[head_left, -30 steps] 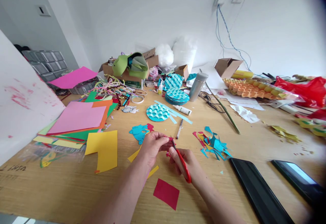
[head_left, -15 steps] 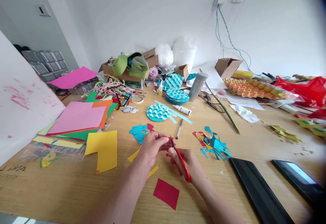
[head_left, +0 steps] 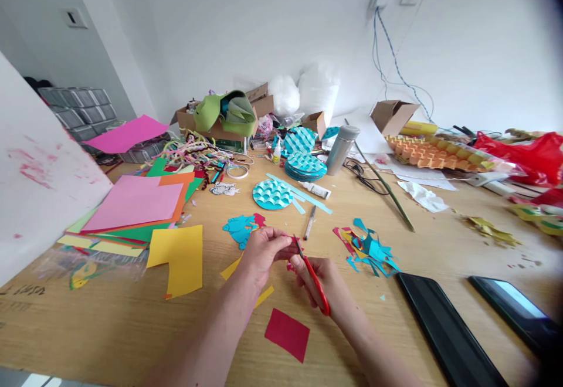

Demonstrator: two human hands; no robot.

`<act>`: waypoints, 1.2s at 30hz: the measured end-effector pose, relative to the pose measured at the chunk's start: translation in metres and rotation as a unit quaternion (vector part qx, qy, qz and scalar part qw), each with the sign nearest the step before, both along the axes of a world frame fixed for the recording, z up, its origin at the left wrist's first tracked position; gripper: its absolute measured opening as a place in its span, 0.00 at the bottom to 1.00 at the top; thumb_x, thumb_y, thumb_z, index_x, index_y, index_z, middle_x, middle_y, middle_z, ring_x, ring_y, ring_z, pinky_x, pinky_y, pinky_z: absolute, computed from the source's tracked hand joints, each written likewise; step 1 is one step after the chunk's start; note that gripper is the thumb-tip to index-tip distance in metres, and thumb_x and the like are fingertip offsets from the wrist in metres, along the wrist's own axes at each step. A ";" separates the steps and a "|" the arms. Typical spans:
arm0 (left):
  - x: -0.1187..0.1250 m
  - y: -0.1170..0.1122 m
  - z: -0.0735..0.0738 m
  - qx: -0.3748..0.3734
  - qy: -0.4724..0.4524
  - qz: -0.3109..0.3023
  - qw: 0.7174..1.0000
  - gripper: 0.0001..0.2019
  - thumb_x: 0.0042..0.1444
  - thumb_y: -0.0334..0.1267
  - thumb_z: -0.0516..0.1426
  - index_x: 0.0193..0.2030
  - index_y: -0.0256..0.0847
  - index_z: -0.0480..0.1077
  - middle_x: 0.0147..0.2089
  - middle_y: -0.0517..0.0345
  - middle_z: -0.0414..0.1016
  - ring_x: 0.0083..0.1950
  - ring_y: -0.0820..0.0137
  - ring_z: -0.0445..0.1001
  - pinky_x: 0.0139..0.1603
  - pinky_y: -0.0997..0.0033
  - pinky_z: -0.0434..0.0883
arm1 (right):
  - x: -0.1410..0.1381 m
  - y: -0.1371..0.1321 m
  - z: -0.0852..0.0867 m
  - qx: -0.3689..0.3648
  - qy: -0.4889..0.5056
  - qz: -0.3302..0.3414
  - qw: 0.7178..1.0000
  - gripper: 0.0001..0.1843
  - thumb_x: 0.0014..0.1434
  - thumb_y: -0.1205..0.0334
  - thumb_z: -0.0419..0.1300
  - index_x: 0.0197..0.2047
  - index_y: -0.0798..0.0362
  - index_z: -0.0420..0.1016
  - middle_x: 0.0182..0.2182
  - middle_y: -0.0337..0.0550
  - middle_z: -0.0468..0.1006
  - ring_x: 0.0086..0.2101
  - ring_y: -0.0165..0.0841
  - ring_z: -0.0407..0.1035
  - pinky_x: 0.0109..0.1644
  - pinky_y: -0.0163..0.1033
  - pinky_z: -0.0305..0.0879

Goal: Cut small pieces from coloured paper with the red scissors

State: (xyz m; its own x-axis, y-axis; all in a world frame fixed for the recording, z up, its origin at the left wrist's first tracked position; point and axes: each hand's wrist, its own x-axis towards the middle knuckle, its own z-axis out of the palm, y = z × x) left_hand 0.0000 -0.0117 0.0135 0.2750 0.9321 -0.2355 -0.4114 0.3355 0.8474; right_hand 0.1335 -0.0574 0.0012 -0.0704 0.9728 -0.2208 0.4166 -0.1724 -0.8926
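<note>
My right hand is closed around red-handled scissors, whose blades point up and left toward my other hand. A small piece of dark red paper is pinched in the fingertips of my left hand, right at the scissor blades; most of it is hidden by the fingers. Blue fish-shaped paper cutouts lie just beyond my left wrist. Closer to me is a dark red paper rectangle on the table. Yellow paper strips stick out from under my left forearm.
Paper scraps are heaped to the right, near two phones. A pen, a wavy blue paper disc and a glue bottle lie beyond my hands. Coloured sheets are stacked left; a grey flask stands behind.
Hardly anything differs. The scissor blades have shifted very slightly at the dark red paper, while both hands stay in place.
</note>
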 end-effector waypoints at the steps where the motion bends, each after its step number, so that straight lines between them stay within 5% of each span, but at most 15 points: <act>1: 0.000 0.000 -0.001 0.000 0.000 -0.001 1.000 0.07 0.41 0.34 0.63 0.27 0.35 0.69 0.30 0.49 0.79 0.30 0.67 0.78 0.35 0.69 0.73 | 0.000 0.000 0.000 -0.001 -0.001 -0.002 1.000 0.32 0.53 0.32 0.52 0.18 0.54 0.64 0.08 0.34 0.59 0.10 0.24 0.54 0.14 0.29 0.43; 17: -0.005 0.003 -0.001 0.020 0.041 0.010 0.999 0.07 0.41 0.34 0.63 0.26 0.34 0.70 0.26 0.51 0.77 0.29 0.67 0.77 0.34 0.69 0.74 | 0.001 0.001 -0.007 -0.029 0.006 -0.019 0.999 0.30 0.54 0.37 0.55 0.17 0.54 0.63 0.07 0.33 0.60 0.09 0.23 0.53 0.13 0.28 0.44; 26: -0.006 0.005 -0.003 0.029 0.089 0.021 0.995 0.06 0.42 0.35 0.62 0.27 0.34 0.72 0.26 0.53 0.76 0.28 0.71 0.74 0.29 0.74 0.71 | -0.001 0.000 0.008 -0.046 0.010 -0.042 0.998 0.29 0.55 0.37 0.53 0.17 0.54 0.63 0.06 0.33 0.59 0.09 0.24 0.53 0.14 0.29 0.44; 36: 0.001 -0.002 -0.001 0.015 0.123 -0.044 0.991 0.07 0.40 0.38 0.63 0.26 0.36 0.74 0.25 0.55 0.75 0.25 0.74 0.70 0.26 0.75 0.64 | 0.006 0.003 0.013 0.068 0.094 -0.114 0.987 0.20 0.53 0.48 0.59 0.19 0.54 0.65 0.14 0.37 0.66 0.18 0.27 0.59 0.24 0.32 0.54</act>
